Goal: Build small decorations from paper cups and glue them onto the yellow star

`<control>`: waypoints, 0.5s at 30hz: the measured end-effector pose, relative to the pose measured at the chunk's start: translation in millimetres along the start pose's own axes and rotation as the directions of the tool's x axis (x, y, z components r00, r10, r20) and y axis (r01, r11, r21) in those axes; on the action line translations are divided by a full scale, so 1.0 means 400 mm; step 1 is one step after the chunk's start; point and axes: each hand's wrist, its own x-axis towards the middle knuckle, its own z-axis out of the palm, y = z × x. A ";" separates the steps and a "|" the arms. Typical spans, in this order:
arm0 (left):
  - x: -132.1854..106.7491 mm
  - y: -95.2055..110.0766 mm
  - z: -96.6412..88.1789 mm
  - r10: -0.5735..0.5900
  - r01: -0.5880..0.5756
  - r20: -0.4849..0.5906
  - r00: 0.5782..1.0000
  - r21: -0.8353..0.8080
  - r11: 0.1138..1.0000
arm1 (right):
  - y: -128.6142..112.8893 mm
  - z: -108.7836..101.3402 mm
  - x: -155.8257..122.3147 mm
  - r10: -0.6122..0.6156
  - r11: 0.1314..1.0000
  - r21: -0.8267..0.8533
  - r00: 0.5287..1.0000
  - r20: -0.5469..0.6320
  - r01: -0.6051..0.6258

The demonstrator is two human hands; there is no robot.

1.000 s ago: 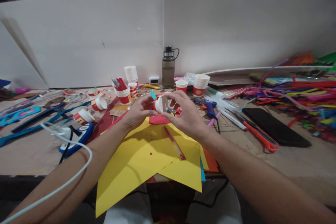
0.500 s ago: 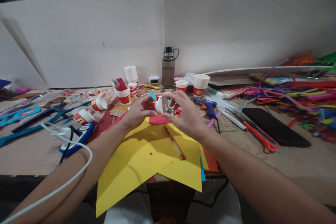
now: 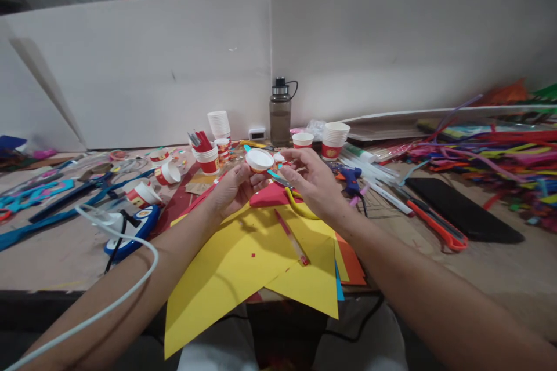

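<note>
A small white and red paper cup (image 3: pixel 260 160) is tilted with its mouth partly toward me. Bright blue paper strips stick out on both sides of it. My left hand (image 3: pixel 235 186) grips the cup from the left and below. Just right of the cup, my right hand (image 3: pixel 311 174) has curled fingers near the end of the right blue strip; what its fingertips hold, if anything, is hidden. Under the hands lie a piece of red paper (image 3: pixel 272 194) and yellow-handled scissors (image 3: pixel 303 207). A red pen (image 3: pixel 291 237) rests on the yellow paper (image 3: pixel 217 278).
Paper cups (image 3: pixel 335 140) stand stacked at the back, beside a water bottle (image 3: pixel 280 119). On the right are a glue gun (image 3: pixel 350 178), an orange cutter (image 3: pixel 437 226), a black phone-like slab (image 3: pixel 463 208) and colourful pipe cleaners (image 3: pixel 500 168). A white cable (image 3: pixel 150 269) crosses my left forearm.
The cup has turned from its side so that its mouth faces more upward. My right hand has come away from it to the right, uncovering the scissors and the blue strip.
</note>
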 end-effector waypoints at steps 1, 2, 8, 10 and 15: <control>-0.001 0.001 0.001 -0.004 0.004 0.002 1.000 -0.002 1.000 | -0.001 0.001 -0.001 -0.006 1.000 0.001 1.000 0.005 0.006; -0.002 0.001 0.000 -0.006 0.006 0.007 1.000 -0.007 1.000 | -0.002 0.001 -0.002 -0.012 1.000 0.003 1.000 0.010 0.012; -0.006 -0.002 -0.009 -0.015 0.016 0.011 1.000 -0.051 0.999 | -0.004 0.001 -0.003 -0.023 0.999 0.032 1.000 0.018 0.022; -0.007 -0.001 -0.009 -0.023 0.022 -0.003 1.000 -0.056 0.998 | -0.005 0.002 -0.003 -0.020 0.999 0.033 0.999 0.026 0.019; -0.011 -0.001 -0.005 -0.013 0.016 0.040 0.999 -0.081 0.997 | -0.005 0.002 -0.006 -0.011 0.999 0.042 0.999 0.048 0.009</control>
